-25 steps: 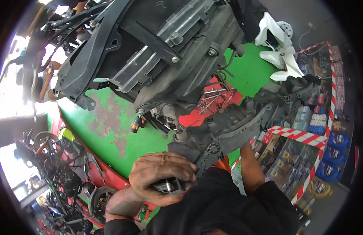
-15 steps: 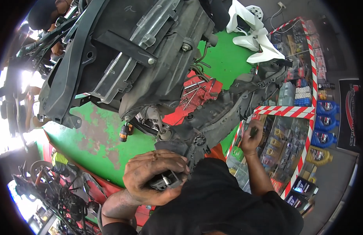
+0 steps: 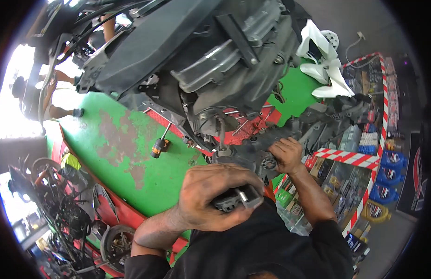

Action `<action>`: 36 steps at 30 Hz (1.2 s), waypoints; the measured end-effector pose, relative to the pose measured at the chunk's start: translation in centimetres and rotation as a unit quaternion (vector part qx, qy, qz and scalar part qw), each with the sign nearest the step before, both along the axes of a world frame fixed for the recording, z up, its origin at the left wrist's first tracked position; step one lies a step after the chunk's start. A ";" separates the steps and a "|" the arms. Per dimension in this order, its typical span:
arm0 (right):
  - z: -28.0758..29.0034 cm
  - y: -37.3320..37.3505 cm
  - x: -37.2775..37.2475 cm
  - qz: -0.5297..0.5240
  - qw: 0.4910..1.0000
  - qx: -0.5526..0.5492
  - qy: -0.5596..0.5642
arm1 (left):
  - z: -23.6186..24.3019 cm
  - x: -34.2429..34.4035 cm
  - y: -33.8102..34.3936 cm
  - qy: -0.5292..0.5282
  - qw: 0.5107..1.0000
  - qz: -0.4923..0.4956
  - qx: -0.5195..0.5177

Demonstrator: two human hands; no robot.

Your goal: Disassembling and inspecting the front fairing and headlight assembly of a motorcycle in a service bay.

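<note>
My left hand (image 3: 220, 197) is curled around a small black part with a shiny metal end (image 3: 243, 197), held up in front of my black shirt. My fingers hide most of that part. Beyond it lies a long black plastic motorcycle panel (image 3: 266, 145) with a round fitting (image 3: 269, 162) near its close end. My right hand (image 3: 287, 155) has its fingers bent closed over this panel, right beside the fitting. Whatever sits inside those fingers is hidden. Above both hands stands the partly stripped motorcycle body (image 3: 178, 37), with dark covers and a clear plastic piece (image 3: 206, 69).
A yellow and black power tool (image 3: 159, 147) rests on the green floor (image 3: 90, 135). Several metal tools lie on a red tray (image 3: 266, 116). White fairing (image 3: 327, 69) stands far right, near a glass case edged in striped tape (image 3: 348, 157). People's legs (image 3: 62, 111) show left.
My right hand has swung left from above the glass case onto the panel. The whole view has shifted, and my left hand now appears further right, still holding the black part.
</note>
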State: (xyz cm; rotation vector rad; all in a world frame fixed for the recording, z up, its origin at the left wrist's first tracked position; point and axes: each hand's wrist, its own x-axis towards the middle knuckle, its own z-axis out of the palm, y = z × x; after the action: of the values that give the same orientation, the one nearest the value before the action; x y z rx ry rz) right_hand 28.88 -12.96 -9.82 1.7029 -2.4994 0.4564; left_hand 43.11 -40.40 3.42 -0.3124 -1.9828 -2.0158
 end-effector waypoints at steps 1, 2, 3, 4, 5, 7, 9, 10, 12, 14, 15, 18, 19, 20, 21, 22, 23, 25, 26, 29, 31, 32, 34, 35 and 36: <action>0.1 0.1 -0.2 0.005 1.000 -0.013 0.013 | 0.1 -0.1 0.0 0.019 1.000 -0.019 0.001; 0.2 0.3 -0.5 0.016 1.000 -0.014 0.014 | 0.1 -0.2 -0.1 0.037 0.999 -0.039 0.001; 0.3 0.5 -0.8 0.025 1.000 -0.003 0.008 | -0.1 0.2 -0.8 0.034 0.995 -0.086 0.042; 0.6 0.8 -1.2 0.034 0.999 0.009 0.002 | -0.9 0.6 -0.7 0.037 0.996 -0.076 0.042; 0.9 0.9 -1.6 0.030 0.999 0.025 -0.007 | -2.5 1.0 -0.3 -0.016 0.987 -0.013 0.162; 1.3 1.1 -2.6 0.051 0.999 0.017 0.001 | -7.0 1.1 0.2 -0.111 0.944 0.118 0.287; 1.5 1.0 -3.2 0.075 0.997 0.008 0.004 | -9.9 0.4 1.1 -0.179 0.912 0.243 0.278; 1.6 1.0 -3.3 0.077 0.997 0.016 0.005 | -10.6 -0.4 2.3 -0.200 0.896 0.295 0.265; 1.8 0.9 -3.9 0.092 0.995 0.024 0.007 | -12.6 -1.5 3.2 -0.170 0.923 0.337 0.072; 1.2 1.6 -4.6 0.083 0.996 -0.002 0.045 | -12.6 -3.8 3.8 -0.194 0.890 0.398 0.110; 1.1 1.7 -4.8 0.091 0.995 -0.001 0.046 | -13.1 -4.1 4.0 -0.192 0.887 0.405 0.113; 1.0 1.7 -6.0 0.113 0.993 -0.005 0.015 | -13.8 -4.1 4.7 -0.215 0.871 0.402 0.184; 0.8 1.9 -6.1 0.116 0.993 -0.014 -0.002 | -13.1 -3.6 5.3 -0.197 0.883 0.422 0.064; 0.7 2.0 -6.3 0.119 0.992 -0.023 -0.019 | -12.6 -3.4 5.7 -0.178 0.881 0.435 -0.059; 0.5 2.0 -6.5 0.123 0.992 -0.022 -0.020 | -12.6 -3.5 5.4 -0.153 0.852 0.469 -0.178; 0.8 1.9 -6.6 0.116 0.993 0.005 -0.037 | -12.1 -3.5 4.8 -0.155 0.849 0.473 -0.177; 0.8 1.8 -6.8 0.110 0.992 0.031 -0.054 | -11.6 -3.5 4.0 -0.229 0.843 0.434 -0.218; 0.0 2.2 -7.2 0.131 0.990 0.010 -0.048 | -11.5 -3.9 3.3 -0.298 0.817 0.399 -0.292; -0.5 2.3 -7.4 0.146 0.988 -0.011 -0.042 | -11.6 -4.1 3.1 -0.298 0.814 0.406 -0.291; -1.3 2.6 -8.1 0.140 0.989 -0.013 -0.052 | -12.0 -4.6 3.0 -0.340 0.791 0.391 -0.325; -1.7 2.8 -8.6 0.148 0.987 -0.013 -0.061 | -12.1 -4.7 3.0 -0.292 0.763 0.475 -0.328; -1.9 2.8 -8.8 0.152 0.986 -0.010 -0.072 | -11.8 -4.9 2.7 -0.292 0.762 0.476 -0.329; -2.3 2.5 -9.1 0.162 0.984 -0.009 -0.074 | -10.9 -5.3 1.8 -0.304 0.739 0.503 -0.329; -2.6 2.4 -9.2 0.167 0.984 -0.030 -0.060 | -11.0 -5.2 2.2 -0.311 0.769 0.456 -0.322; -2.7 2.4 -9.3 0.171 0.983 -0.052 -0.047 | -11.8 -5.0 3.1 -0.311 0.768 0.458 -0.322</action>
State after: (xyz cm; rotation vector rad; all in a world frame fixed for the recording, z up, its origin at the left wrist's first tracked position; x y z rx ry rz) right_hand 19.57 -10.55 -12.50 2.1189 -2.1970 0.6946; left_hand 38.10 -37.30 -8.34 1.1344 -2.3968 -0.7944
